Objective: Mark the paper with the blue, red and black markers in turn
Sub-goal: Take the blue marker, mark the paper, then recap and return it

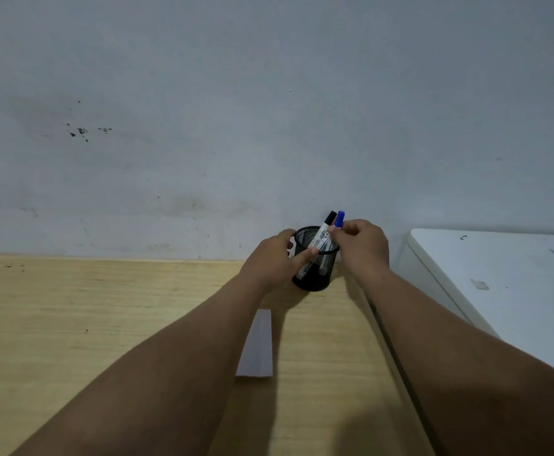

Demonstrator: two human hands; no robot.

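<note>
Two markers (330, 230) in one mesh cup (313, 274)

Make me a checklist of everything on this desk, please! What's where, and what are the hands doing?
Surface: wooden desk, bare light wood against a grey wall.
Job's things: blue marker and black marker standing in the mesh cup; red marker not visible; folded paper lying flat nearer the person.
Clutter: nothing seen.
Grippers: left hand steadies the cup; right hand pinches the blue marker.
Cables: nothing seen.
Surroundings: white cabinet to the right; dark specks on the wall.
</note>
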